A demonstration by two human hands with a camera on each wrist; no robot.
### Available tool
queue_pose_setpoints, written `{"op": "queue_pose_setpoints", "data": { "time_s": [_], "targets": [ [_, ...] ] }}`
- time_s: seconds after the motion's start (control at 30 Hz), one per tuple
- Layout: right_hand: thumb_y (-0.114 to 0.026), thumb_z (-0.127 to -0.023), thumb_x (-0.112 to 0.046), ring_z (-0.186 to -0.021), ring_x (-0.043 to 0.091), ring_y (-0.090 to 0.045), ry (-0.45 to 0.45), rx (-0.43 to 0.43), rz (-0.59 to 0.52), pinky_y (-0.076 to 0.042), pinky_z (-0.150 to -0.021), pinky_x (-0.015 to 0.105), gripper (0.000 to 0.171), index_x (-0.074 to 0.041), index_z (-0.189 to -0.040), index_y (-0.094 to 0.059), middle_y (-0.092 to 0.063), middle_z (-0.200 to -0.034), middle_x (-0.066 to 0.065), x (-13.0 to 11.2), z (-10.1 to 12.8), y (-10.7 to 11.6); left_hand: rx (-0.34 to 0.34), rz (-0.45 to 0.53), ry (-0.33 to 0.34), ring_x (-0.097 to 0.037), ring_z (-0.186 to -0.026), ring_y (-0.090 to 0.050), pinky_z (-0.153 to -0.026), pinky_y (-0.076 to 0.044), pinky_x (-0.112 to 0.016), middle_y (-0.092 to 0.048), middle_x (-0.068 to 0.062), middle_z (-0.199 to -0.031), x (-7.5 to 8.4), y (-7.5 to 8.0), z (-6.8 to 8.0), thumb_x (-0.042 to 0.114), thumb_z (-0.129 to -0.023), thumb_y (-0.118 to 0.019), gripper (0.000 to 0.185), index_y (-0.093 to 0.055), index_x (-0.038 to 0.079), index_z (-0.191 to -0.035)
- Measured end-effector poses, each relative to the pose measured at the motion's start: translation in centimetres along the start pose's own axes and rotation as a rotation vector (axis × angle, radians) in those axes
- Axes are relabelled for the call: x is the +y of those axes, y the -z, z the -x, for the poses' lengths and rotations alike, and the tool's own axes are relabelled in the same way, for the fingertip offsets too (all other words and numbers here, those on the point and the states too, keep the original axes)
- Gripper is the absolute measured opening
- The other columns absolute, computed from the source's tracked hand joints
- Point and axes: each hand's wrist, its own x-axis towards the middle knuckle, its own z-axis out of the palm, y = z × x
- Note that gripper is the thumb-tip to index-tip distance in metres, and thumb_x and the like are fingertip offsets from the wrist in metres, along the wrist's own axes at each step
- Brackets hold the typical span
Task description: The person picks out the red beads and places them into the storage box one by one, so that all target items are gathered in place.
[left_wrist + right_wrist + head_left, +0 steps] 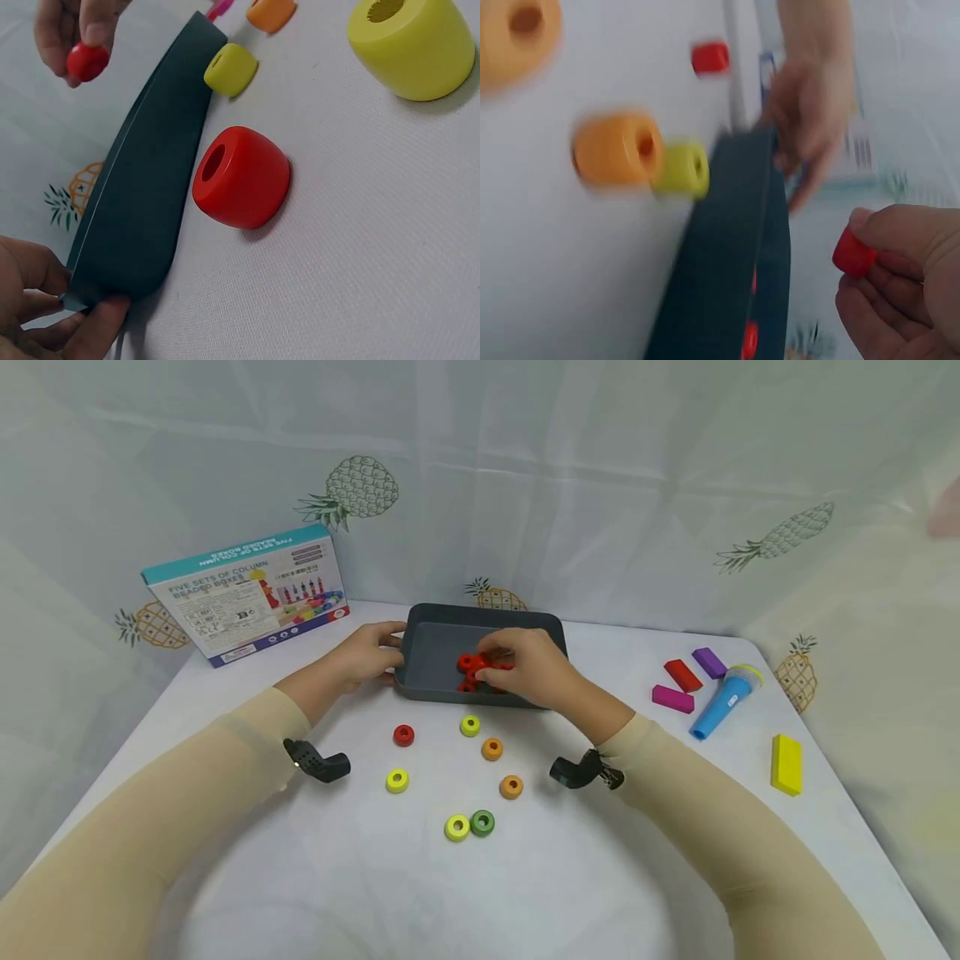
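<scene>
My left hand point(366, 653) rests its spread fingers against the left end of a dark grey tray point(431, 647). In the left wrist view its fingertips touch the tray's corner. Over the tray's right half, my right hand point(528, 667) pinches a red bead point(854, 253) between thumb and fingers, above the rim in the right wrist view. Several red beads point(467, 662) lie in the tray below, partly hidden by that hand. In front of the tray stand a single red bead point(403, 736) and a yellow bead point(470, 726).
Nearer me lie another yellow bead point(397, 781), an orange bead point(512, 787) and a green bead point(483, 823). A printed box point(247, 597) leans at the back left. On the right are a toy microphone point(723, 702), a purple block point(708, 662) and a yellow block point(786, 765).
</scene>
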Motion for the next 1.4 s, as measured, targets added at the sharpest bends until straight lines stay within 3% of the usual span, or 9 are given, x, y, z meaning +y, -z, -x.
{"op": "queue_pose_setpoints", "data": {
  "time_s": [0.07,0.2,0.43,0.67,0.83,0.97,1.07,1.23,1.4],
  "targets": [
    [-0.078,-0.089,-0.017,-0.102,0.018,-0.068,-0.057,0.039,-0.017,-0.060,-0.090,0.033,0.034,-0.005,-0.120,-0.071,-0.071,-0.116,0.006,1.5,-0.3,0.8,0.000,-0.002,0.002,-0.035,-0.126,-0.055,-0.096,-0.057,-0.046,-0.040,-0.019,-0.155,0.1,0.0,0.1,0.004,-0.098,-0.058,0.074,-0.024,0.017,-0.162],
    [-0.075,-0.091,-0.019,-0.104,0.022,-0.067,-0.155,0.053,0.083,-0.059,-0.091,0.037,0.036,-0.004,-0.123,-0.069,-0.071,-0.117,0.008,4.4,-0.9,1.7,-0.002,-0.007,0.010,-0.035,-0.126,-0.054,-0.097,-0.057,-0.046,-0.039,-0.019,-0.156,0.1,0.0,0.2,0.004,-0.098,-0.057,0.074,-0.023,0.018,-0.163],
    [-0.076,-0.091,-0.021,-0.096,0.024,-0.063,-0.211,0.048,0.263,-0.057,-0.084,0.039,0.035,-0.003,-0.120,-0.070,-0.071,-0.107,0.010,7.2,-1.0,2.0,-0.005,0.000,0.009,-0.034,-0.126,-0.055,-0.097,-0.057,-0.046,-0.040,-0.018,-0.155,-0.1,0.0,0.0,0.004,-0.099,-0.057,0.073,-0.024,0.018,-0.163],
    [-0.075,-0.093,-0.026,-0.109,0.027,-0.064,-0.255,0.025,0.219,-0.056,-0.095,0.044,0.044,-0.002,-0.129,-0.066,-0.069,-0.121,0.014,7.9,-0.8,1.9,0.001,0.001,0.008,-0.033,-0.125,-0.055,-0.096,-0.057,-0.045,-0.041,-0.019,-0.154,-0.1,-0.1,0.0,0.004,-0.099,-0.057,0.073,-0.025,0.017,-0.162],
    [-0.074,-0.093,-0.032,-0.111,0.024,-0.066,-0.266,0.080,0.006,-0.057,-0.096,0.042,0.046,-0.005,-0.129,-0.067,-0.070,-0.123,0.010,6.4,-0.3,2.1,0.005,0.004,0.016,-0.034,-0.126,-0.054,-0.098,-0.056,-0.046,-0.040,-0.018,-0.155,-0.1,-0.1,0.0,0.003,-0.099,-0.056,0.073,-0.025,0.018,-0.162],
    [-0.077,-0.090,-0.038,-0.109,0.018,-0.067,-0.208,0.097,-0.290,-0.057,-0.094,0.040,0.043,-0.012,-0.123,-0.070,-0.072,-0.118,0.003,3.2,-0.2,1.3,0.000,0.005,0.006,-0.036,-0.127,-0.054,-0.099,-0.055,-0.047,-0.039,-0.019,-0.155,0.0,0.0,0.0,0.003,-0.099,-0.056,0.073,-0.024,0.017,-0.163],
    [-0.079,-0.089,-0.036,-0.105,0.015,-0.067,-0.150,0.056,-0.427,-0.057,-0.091,0.037,0.038,-0.014,-0.119,-0.072,-0.073,-0.114,0.000,0.3,-0.1,-0.3,-0.004,0.003,0.005,-0.036,-0.128,-0.053,-0.099,-0.055,-0.047,-0.039,-0.019,-0.155,0.1,0.0,0.1,0.003,-0.099,-0.056,0.073,-0.024,0.017,-0.163],
    [-0.082,-0.086,-0.025,-0.102,0.019,-0.068,-0.032,-0.057,-0.483,-0.059,-0.091,0.032,0.037,-0.007,-0.117,-0.072,-0.073,-0.112,0.009,-2.8,0.0,-4.0,0.003,0.001,0.002,-0.035,-0.128,-0.054,-0.098,-0.056,-0.047,-0.040,-0.019,-0.155,0.0,0.1,0.0,0.003,-0.099,-0.056,0.072,-0.025,0.017,-0.162],
    [-0.082,-0.086,-0.019,-0.107,0.022,-0.066,0.021,-0.158,-0.426,-0.058,-0.095,0.029,0.039,0.000,-0.117,-0.071,-0.071,-0.116,0.014,-3.7,0.0,-7.4,-0.004,0.009,-0.011,-0.037,-0.129,-0.053,-0.098,-0.055,-0.049,-0.040,-0.022,-0.155,-0.1,0.0,0.2,0.001,-0.098,-0.054,0.072,-0.024,0.015,-0.162]
  ]
}}
